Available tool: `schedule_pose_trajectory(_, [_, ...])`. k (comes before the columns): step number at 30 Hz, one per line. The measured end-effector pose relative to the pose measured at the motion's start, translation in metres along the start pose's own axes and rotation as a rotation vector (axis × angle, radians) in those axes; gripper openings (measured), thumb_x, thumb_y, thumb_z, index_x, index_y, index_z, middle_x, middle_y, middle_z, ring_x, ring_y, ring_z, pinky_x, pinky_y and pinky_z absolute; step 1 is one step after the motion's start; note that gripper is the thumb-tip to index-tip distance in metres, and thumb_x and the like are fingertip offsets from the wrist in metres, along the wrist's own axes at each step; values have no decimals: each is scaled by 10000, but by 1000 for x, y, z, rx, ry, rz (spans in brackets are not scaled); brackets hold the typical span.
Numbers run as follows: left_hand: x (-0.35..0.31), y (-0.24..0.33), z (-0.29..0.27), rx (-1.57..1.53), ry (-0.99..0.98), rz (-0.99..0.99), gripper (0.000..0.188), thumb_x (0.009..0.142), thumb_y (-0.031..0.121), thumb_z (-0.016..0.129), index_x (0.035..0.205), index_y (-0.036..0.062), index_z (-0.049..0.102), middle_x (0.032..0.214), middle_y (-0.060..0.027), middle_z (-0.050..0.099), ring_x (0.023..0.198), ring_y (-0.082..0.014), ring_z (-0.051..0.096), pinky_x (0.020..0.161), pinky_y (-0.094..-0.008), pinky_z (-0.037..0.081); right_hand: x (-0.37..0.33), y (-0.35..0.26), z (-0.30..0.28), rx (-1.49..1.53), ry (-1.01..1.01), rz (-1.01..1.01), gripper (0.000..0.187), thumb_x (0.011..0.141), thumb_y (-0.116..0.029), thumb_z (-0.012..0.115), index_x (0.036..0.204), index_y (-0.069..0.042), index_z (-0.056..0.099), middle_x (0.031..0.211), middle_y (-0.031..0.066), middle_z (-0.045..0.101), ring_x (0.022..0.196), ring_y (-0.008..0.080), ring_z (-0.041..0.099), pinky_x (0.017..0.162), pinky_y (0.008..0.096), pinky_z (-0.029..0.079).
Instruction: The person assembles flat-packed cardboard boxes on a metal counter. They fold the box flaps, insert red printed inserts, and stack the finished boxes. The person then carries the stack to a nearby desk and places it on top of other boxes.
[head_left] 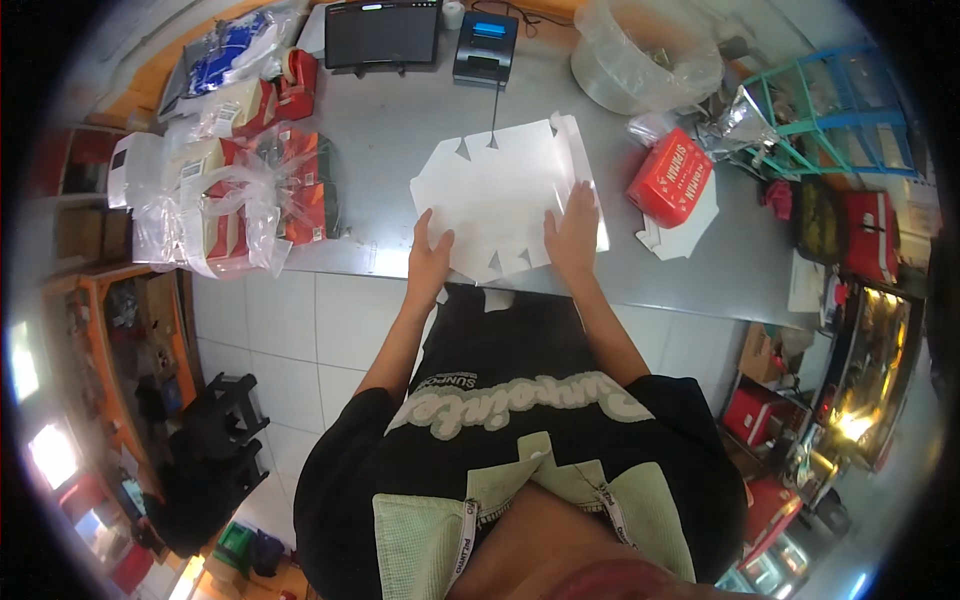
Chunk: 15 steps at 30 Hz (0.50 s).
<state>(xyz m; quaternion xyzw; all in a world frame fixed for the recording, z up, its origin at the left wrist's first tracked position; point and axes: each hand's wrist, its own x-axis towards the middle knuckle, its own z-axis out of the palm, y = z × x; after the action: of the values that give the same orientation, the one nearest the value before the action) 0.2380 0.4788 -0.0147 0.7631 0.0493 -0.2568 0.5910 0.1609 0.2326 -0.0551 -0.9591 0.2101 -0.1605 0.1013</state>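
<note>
A flat white die-cut cardboard box blank [490, 205] with notched edges lies on the metal table in front of me. Along its right side a flap [580, 165] is partly raised. My left hand [428, 256] rests at the blank's near left edge, thumb and fingers apart. On the right, my right hand [573, 237] presses down by the flap's crease with its fingers stretched out. A folded red food box [672, 178] sits farther right, on top of another pale cardboard sheet [683, 236].
Plastic-wrapped stacks of red and cream boxes [215, 195] and a red tape dispenser [297, 85] stand at the left. At the back are a dark screen [383, 35], a small black printer [486, 50] and a bag-lined tub [640, 75]. A turquoise rack [820, 125] stands at the right.
</note>
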Motion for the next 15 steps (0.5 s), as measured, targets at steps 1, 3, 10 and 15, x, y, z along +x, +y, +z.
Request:
schedule_pose_trajectory(1, [3,-3,-5,29,-26,25,637,948,262,608,1502,59,369,1494,-262,414,1338,-379,476,1101,-402,390,8,-6,-1,40,51,-21,727,902,-258,661,1471,57,336,1499,267,410,1352,405,443,1091,491,372])
schedule_pose_trajectory(3, [8,-10,-11,87,-76,74,619,942,258,624,1483,62,394,1519,-277,375,1376,-401,431,1122,-426,365,26,-2,-14,191,-141,265,615,899,-246,672,1408,1,432,1349,244,549,1215,390,555,995,468,441])
schedule_pose_trajectory(10, [21,125,-31,242,153,925,627,820,154,792,1388,102,531,1530,-207,406,1369,-372,447,1141,-431,349,76,-16,-130,471,-136,47,191,888,-126,703,1042,-23,656,911,128,697,806,247,684,682,361,498])
schedule_pose_trajectory(15, [51,212,-67,591,-496,902,415,804,172,768,1206,111,687,1109,-124,678,1031,-312,624,955,-436,467,74,-57,-209,617,-467,2,334,902,-59,687,1224,-28,605,954,72,716,880,122,672,689,288,505])
